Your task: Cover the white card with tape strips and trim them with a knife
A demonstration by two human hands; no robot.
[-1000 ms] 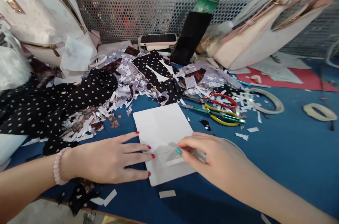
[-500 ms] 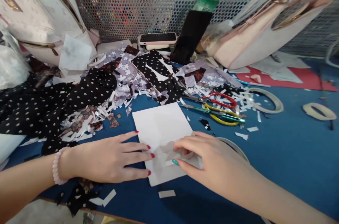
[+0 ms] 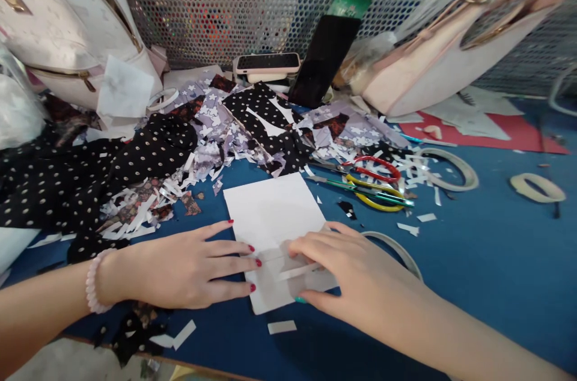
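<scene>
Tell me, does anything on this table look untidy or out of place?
Yes. Paper strips and cloth scraps lie scattered behind the white card, reaching the scissors. Both hands, left and right, rest flat on the card.

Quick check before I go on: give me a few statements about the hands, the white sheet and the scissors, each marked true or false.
1. The left hand lies flat with its fingertips on the white sheet. True.
2. The right hand holds the scissors. False: the scissors lie on the blue table beyond the sheet, and the right hand presses on the sheet.
3. A tape ring lies right of the scissors. True.
4. The phone lies on the white sheet. False: it rests far back by the mesh wall.
</scene>
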